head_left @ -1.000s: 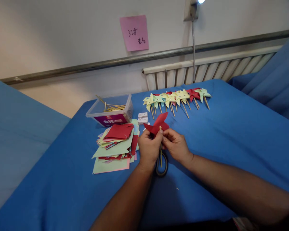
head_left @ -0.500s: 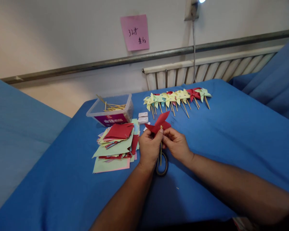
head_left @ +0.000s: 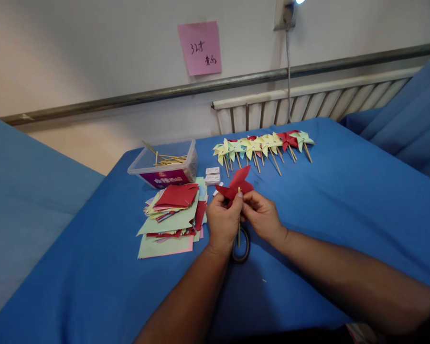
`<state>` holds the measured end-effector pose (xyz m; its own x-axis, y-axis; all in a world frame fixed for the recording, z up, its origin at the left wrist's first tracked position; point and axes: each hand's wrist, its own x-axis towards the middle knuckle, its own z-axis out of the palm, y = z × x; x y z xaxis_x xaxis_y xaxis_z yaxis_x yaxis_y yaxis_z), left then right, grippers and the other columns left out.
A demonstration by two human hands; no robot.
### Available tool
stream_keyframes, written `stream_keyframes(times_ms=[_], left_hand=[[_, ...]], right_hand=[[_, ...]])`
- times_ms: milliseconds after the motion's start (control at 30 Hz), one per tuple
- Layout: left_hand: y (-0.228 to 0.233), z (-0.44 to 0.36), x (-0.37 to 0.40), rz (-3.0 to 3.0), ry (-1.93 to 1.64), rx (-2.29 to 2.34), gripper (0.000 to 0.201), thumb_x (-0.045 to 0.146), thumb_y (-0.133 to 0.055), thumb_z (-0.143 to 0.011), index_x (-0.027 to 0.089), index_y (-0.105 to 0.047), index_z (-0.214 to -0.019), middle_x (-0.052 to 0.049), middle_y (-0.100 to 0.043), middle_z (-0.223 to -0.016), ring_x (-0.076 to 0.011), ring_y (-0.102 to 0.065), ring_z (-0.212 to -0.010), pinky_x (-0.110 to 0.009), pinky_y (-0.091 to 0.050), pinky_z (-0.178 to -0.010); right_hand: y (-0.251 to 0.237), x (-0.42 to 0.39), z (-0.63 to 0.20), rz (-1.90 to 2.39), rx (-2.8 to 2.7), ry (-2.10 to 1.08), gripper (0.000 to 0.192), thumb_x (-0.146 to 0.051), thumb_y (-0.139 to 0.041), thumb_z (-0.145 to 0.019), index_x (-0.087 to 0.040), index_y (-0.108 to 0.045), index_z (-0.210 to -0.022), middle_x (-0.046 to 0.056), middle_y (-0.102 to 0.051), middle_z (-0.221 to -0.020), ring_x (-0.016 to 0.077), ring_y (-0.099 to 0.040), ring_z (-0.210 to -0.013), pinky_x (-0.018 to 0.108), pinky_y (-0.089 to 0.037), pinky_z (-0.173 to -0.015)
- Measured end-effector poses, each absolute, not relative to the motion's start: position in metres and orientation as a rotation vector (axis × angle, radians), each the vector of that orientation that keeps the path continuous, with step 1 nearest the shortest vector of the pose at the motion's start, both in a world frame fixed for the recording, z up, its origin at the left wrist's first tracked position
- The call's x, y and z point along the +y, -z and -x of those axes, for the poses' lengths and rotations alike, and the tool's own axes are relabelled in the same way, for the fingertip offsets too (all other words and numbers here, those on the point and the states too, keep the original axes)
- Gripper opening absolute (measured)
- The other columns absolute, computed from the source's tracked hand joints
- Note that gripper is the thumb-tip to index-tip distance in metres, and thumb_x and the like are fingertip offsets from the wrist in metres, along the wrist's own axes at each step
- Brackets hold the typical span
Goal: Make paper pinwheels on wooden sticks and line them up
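A red paper pinwheel [head_left: 239, 178] is held up between both hands, with its thin wooden stick [head_left: 239, 235] pointing down toward me. My left hand [head_left: 222, 217] is closed around it, the thumb pressed at the top end of the stick, behind the blades. From the other side, my right hand [head_left: 264, 215] pinches at the pinwheel's centre with its fingertips. Part of the blades and the stick's middle are hidden by my fingers. Beneath the hands lies a pair of scissors, of which a dark handle loop [head_left: 241, 258] shows.
Left of my hands lies a stack of coloured paper [head_left: 172, 217]. Behind it stands a clear plastic box [head_left: 165, 177] holding sticks. Two small white boxes [head_left: 212, 179] sit beside it. Several finished pinwheels [head_left: 267, 143] line the back of the blue-covered table [head_left: 344, 200].
Both hands stay almost in the same place. The pinwheel and my left thumb have shifted very slightly; the grip is unchanged.
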<state>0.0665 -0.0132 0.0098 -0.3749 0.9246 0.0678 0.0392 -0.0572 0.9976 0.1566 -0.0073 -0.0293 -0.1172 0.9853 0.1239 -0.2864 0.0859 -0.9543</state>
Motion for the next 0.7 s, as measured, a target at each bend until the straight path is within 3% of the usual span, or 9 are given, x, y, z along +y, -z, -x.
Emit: stream_keyframes(times_ms=[267, 400, 700], left_hand=[[-0.008, -0.062, -0.011, -1.096, -1.510, 1.501, 0.022, 0.035, -0.071, -0.069, 0.014, -0.065, -0.071, 0.001, -0.062, -0.058, -0.0101, -0.052, -0.048, -0.021, -0.040, -0.046], [-0.005, -0.057, -0.005, -1.087, -1.530, 1.512, 0.025, 0.035, -0.074, -0.066, 0.012, -0.069, -0.074, -0.001, -0.067, -0.066, -0.0124, -0.058, -0.058, -0.023, -0.044, -0.056], [-0.006, -0.059, -0.007, -1.201, -1.460, 1.476, 0.023, 0.034, -0.075, -0.065, 0.014, -0.072, -0.077, -0.001, -0.068, -0.067, -0.0123, -0.057, -0.059, -0.023, -0.044, -0.057]], right_hand=[[0.027, -0.010, -0.159, 0.877, -1.207, -1.321, 0.021, -0.041, -0.061, -0.085, -0.020, -0.060, -0.082, -0.003, -0.059, -0.062, 0.0104, -0.055, -0.051, 0.023, -0.045, -0.050], [0.023, -0.010, -0.163, 0.981, -1.227, -1.077, 0.017, -0.038, -0.061, -0.085, -0.021, -0.059, -0.082, -0.004, -0.057, -0.063, 0.0099, -0.050, -0.050, 0.023, -0.041, -0.049], [0.005, -0.002, -0.179, 0.949, -1.466, -0.583, 0.009, -0.025, -0.061, -0.085, -0.024, -0.067, -0.092, 0.002, -0.062, -0.083, 0.0154, -0.053, -0.070, 0.030, -0.045, -0.067]])
